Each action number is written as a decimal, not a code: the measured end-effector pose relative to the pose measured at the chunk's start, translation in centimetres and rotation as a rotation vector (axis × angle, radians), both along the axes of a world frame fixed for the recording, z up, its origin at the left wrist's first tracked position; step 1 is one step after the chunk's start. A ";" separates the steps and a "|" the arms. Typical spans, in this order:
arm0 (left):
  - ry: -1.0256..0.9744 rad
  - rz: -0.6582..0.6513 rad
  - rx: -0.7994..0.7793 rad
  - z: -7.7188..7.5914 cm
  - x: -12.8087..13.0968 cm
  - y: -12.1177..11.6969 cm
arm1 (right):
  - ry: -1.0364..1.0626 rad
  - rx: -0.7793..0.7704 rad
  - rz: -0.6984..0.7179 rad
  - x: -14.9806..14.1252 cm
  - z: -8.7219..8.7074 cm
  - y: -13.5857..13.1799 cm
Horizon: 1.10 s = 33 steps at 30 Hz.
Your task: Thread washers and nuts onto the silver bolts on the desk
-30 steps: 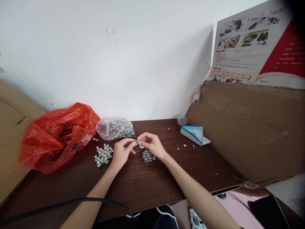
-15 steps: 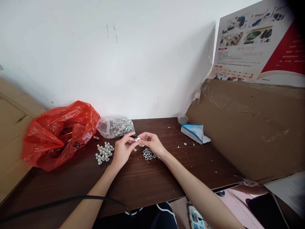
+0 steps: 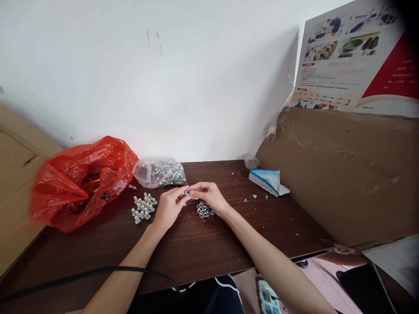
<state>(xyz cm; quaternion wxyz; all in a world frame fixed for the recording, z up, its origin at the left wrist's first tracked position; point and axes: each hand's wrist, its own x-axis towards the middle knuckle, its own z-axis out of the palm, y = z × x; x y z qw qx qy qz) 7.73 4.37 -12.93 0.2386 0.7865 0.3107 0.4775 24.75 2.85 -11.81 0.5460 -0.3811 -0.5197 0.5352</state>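
My left hand [image 3: 168, 207] and my right hand [image 3: 209, 196] meet above the table, closed by their fingertips on one small silver metal nut [image 3: 187, 192]. The fingers cover much of it, so whether a bolt is inside cannot be made out. Just below my right hand lies a cluster of shiny hex nuts [image 3: 204, 210] on the table. Left of my left hand stands a group of pale grey bolts [image 3: 143, 208], several of them upright.
Behind my hands lies a clear bag of small metal parts [image 3: 168, 173]. A red plastic bag [image 3: 75, 183] sits at the left. On the right are a blue-white folded box [image 3: 266, 181] and a large cardboard box [image 3: 343, 174]. A black cable [image 3: 98, 272] crosses near my left forearm.
The small nut has turned between my fingertips and shows a darker face. My left fingers have closed in around it. The piles on the table look unchanged.
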 end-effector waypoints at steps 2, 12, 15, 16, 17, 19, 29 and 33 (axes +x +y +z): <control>0.029 0.028 0.046 0.0 0.0 -0.1 | -0.038 0.004 -0.010 0.0 -0.1 0.0; 0.211 0.127 0.339 0.7 -0.1 -0.5 | -0.172 0.069 0.025 -0.3 0.3 -0.4; 0.246 0.100 0.373 0.6 -0.1 -0.5 | -0.237 0.105 0.016 -0.3 0.4 -0.5; 0.247 0.090 0.365 0.5 -0.1 -0.5 | -0.248 0.106 0.009 -0.2 0.4 -0.5; 0.239 0.083 0.343 0.5 -0.1 -0.5 | -0.254 0.104 0.003 -0.2 0.4 -0.5; 0.207 0.074 0.275 0.4 0.0 -0.5 | -0.254 0.099 -0.012 -0.1 0.3 -0.4; 0.231 0.122 0.306 1.3 -0.2 -0.6 | -0.141 0.076 0.003 -0.2 0.7 -0.6; 0.196 0.117 0.338 1.1 -0.2 -0.5 | -0.067 0.029 0.040 -0.2 0.8 -0.8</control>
